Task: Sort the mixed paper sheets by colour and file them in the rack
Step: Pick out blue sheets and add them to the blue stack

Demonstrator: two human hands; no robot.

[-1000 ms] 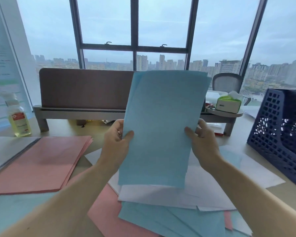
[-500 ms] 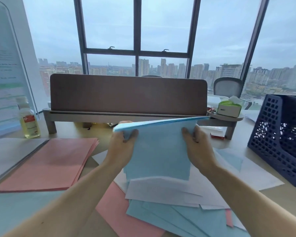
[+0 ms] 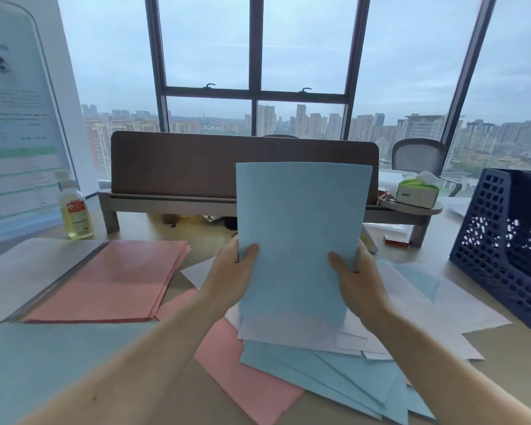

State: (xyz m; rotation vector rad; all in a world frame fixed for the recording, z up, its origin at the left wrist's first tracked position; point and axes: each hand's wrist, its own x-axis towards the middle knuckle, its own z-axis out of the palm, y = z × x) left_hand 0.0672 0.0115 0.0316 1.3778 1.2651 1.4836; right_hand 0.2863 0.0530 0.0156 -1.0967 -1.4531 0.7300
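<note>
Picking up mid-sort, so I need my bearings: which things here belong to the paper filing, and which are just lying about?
Job: blue sheets held by left hand and right hand; pink stack; white stack; blue stack; mixed pile; navy file rack.
Lying about: bottle of yellow liquid; tissue box; small red box; office chair.

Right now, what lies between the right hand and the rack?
In the head view, loose white and blue sheets cover the desk between the right hand, gripping the blue stack, and the rack.

rack (image 3: 503,256) right, bottle (image 3: 74,214) left
</note>
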